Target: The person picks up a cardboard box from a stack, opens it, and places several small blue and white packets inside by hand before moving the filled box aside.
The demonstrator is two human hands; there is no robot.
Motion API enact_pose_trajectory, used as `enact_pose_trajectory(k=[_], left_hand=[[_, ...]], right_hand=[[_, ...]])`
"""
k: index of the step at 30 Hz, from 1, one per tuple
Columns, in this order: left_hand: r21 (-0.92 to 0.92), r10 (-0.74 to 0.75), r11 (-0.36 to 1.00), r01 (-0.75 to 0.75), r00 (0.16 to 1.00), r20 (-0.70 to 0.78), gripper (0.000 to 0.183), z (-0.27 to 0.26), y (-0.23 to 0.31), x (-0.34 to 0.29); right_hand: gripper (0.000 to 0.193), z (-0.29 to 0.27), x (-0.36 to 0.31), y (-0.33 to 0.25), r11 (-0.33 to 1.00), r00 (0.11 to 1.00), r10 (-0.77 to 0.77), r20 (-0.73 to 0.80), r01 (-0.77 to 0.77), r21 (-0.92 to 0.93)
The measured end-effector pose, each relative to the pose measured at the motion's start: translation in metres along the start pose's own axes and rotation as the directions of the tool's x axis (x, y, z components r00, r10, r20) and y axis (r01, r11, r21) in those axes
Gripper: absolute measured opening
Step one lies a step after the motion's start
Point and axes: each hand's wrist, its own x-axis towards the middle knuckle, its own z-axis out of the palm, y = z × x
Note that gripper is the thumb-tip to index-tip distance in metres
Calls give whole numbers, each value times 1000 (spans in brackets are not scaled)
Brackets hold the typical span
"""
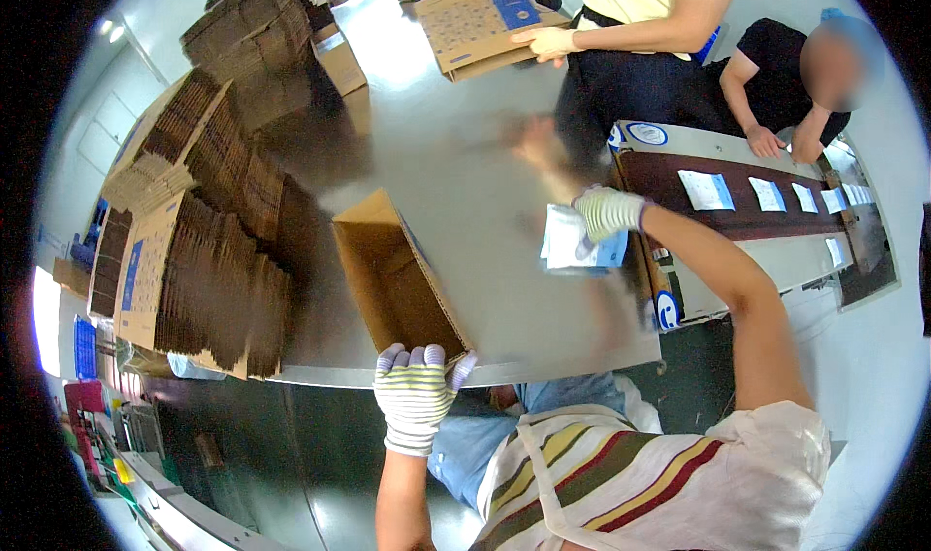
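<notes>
An open cardboard box (393,270) stands on the grey metal table, its brown inside facing up. My left hand (415,398), in a striped knit glove, is closed over the box's near edge, fingers hooked over the rim. At the table's right side, my right hand (607,213), gloved the same way, grips flat white and light-blue packets (570,245) from above. Its fingertips are partly hidden and slightly blurred, and I cannot tell how many packets it holds.
Tall stacks of folded cardboard (218,270) line the table's left. On the right, a dark conveyor belt (659,182) carries several packets (706,190). Across the table, a person in yellow holds a flattened carton (475,22); another person (766,81) leans beside the belt.
</notes>
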Motion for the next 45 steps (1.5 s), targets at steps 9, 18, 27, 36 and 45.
enact_pose_trajectory(k=[9,18,27,36,45], left_hand=[[-15,72,997,-72,996,53,30,0,-1,7],[80,171,981,-179,981,96,34,0,-1,6],[49,168,984,-169,986,19,30,0,-5,-7],[-256,-232,928,271,957,171,18,-28,-46,98],[106,-109,994,33,476,873,25,40,-47,128]], right_hand=[[48,65,-31,-76,259,826,-298,-479,553,792],[34,-104,-35,-218,224,320,-273,-907,938,264],[43,-52,-2,-207,650,543,-439,-716,742,163],[79,-72,-16,-216,925,816,-376,-439,360,-123],[87,-30,-68,-213,815,610,-345,-714,571,94]])
